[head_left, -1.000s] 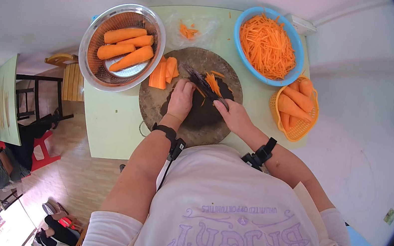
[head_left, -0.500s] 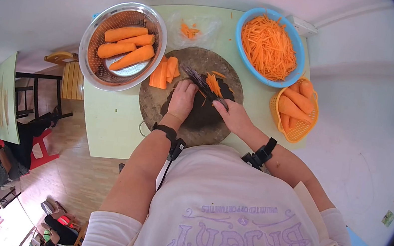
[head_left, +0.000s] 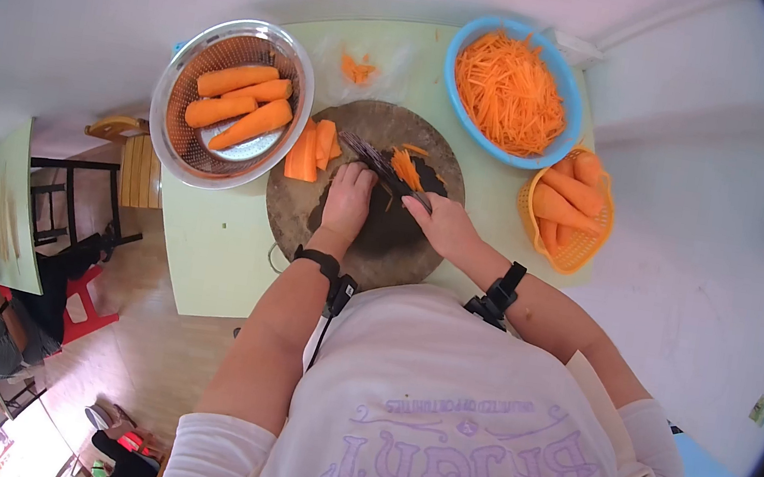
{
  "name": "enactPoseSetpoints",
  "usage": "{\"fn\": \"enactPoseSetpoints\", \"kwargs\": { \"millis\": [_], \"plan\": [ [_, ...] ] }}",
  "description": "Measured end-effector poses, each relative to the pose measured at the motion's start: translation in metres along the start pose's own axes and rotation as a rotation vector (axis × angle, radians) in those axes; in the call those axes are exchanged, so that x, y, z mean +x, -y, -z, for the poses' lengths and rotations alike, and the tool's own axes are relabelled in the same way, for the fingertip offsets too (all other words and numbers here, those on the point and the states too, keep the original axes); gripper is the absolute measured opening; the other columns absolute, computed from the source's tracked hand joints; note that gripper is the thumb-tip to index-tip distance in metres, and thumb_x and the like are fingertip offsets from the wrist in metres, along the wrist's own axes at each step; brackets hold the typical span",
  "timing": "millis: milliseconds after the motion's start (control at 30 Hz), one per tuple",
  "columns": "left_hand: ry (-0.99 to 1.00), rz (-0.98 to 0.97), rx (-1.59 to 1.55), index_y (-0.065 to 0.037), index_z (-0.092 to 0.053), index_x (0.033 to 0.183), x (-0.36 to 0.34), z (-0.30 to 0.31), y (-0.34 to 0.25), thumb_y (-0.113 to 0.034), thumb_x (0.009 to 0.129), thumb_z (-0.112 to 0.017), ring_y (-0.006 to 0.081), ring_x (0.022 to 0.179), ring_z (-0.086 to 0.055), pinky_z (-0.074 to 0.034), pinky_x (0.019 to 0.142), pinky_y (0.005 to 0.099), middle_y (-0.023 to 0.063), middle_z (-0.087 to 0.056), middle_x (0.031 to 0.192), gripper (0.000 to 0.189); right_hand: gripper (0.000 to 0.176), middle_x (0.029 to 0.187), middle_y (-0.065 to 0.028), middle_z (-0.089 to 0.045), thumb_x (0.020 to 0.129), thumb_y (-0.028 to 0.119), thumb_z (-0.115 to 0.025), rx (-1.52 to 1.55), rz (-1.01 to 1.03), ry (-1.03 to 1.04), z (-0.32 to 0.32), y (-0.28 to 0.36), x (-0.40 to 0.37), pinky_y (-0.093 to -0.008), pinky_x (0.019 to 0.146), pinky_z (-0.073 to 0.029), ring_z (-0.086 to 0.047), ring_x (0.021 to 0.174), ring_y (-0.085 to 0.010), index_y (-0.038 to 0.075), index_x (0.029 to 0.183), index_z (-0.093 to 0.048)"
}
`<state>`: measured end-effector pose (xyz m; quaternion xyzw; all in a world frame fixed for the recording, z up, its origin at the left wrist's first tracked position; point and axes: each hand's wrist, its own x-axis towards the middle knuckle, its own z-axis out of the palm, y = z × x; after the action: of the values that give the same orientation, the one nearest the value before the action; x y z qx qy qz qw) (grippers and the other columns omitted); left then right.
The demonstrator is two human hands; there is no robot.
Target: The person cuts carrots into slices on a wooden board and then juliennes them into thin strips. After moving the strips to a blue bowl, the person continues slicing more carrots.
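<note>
View's shifted slightly; hands barely moved rel. to round, worn board (head_left: 289, 204). R hand (head_left: 447, 227) wraps knife (head_left: 372, 159) handle at board's R; streaky dark blade runs diag. to board's far L. L hand (head_left: 348, 201), curled beside blade, hold unclear, is nearer flat, smooth carrot slices (head_left: 304, 154), board's L edge. Thin shreds (head_left: 404, 169) by blade.

Round, worn, dark-stained chopping board (head_left: 293, 209): a dark knife (head_left: 381, 162) slants over its middle, thin orange carrot strips (head_left: 405, 170) beside the blade, flat carrot slices (head_left: 308, 152) by the board's upper-left rim.
</note>
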<state>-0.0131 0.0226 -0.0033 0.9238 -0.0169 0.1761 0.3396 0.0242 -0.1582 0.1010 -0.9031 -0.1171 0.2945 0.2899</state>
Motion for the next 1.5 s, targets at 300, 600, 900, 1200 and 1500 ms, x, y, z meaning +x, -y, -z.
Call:
{"fn": "enactPoseSetpoints", "kwargs": {
  "millis": [300, 600, 900, 1200, 1500],
  "plan": [
    [0.123, 0.041, -0.009, -0.005, -0.061, 0.101, 0.011, 0.013, -0.006, -0.001, 0.081, -0.062, 0.0326, 0.099, -0.057, -0.049, 0.085, 0.0406, 0.0121, -0.059, 0.104, 0.020, 0.051, 0.084, -0.0204, -0.065, 0.098, 0.047, -0.049, 0.316, -0.100, -0.076, 0.018, -0.018, -0.020, -0.0412, 0.075, -0.047, -0.062, 0.083, -0.0351, -0.001, 0.100, -0.065],
    [0.538, -0.295, 0.416, -0.007, -0.052, 0.120, 0.076, 0.022, -0.036, -0.005, 0.078, -0.060, 0.0295, 0.110, -0.057, -0.047, 0.089, 0.0409, 0.0121, -0.052, 0.125, 0.043, 0.051, 0.063, -0.0073, -0.056, 0.097, 0.048, -0.050, 0.547, -0.197, -0.119, 0.032, -0.018, -0.030, -0.0343, 0.056, -0.045, -0.056, 0.057, -0.0192, 0.000, 0.086, -0.061],
    [0.855, -0.487, 0.658, -0.007, -0.054, 0.110, 0.092, 0.007, -0.051, -0.009, 0.082, -0.061, 0.0252, 0.098, -0.062, -0.048, 0.082, 0.0372, 0.0086, -0.057, 0.103, 0.029, 0.045, 0.062, -0.0021, -0.051, 0.099, 0.043, -0.051, 0.679, -0.147, -0.179, 0.052, -0.026, -0.051, -0.0293, 0.050, -0.041, -0.049, 0.052, -0.0121, 0.000, 0.089, -0.060],
    [0.958, -0.289, 0.603, -0.004, -0.059, 0.103, 0.076, -0.006, -0.038, -0.012, 0.089, -0.056, 0.0284, 0.094, -0.067, -0.052, 0.081, 0.0391, 0.0142, -0.062, 0.102, 0.016, 0.045, 0.061, -0.0026, -0.051, 0.099, 0.043, -0.050, 0.709, -0.179, -0.162, 0.052, -0.036, -0.047, -0.0296, 0.050, -0.041, -0.049, 0.052, -0.0127, 0.000, 0.092, -0.061],
    [0.795, 0.303, 0.023, 0.000, -0.058, 0.094, 0.070, 0.022, -0.009, -0.011, 0.085, -0.061, 0.0307, 0.081, -0.067, -0.053, 0.067, 0.0390, 0.0162, -0.065, 0.083, 0.015, 0.049, 0.061, -0.0058, -0.053, 0.097, 0.046, -0.050, 0.620, -0.165, -0.161, 0.050, -0.058, -0.042, -0.0332, 0.054, -0.044, -0.053, 0.054, -0.0166, -0.001, 0.093, -0.063]
  ]
}}
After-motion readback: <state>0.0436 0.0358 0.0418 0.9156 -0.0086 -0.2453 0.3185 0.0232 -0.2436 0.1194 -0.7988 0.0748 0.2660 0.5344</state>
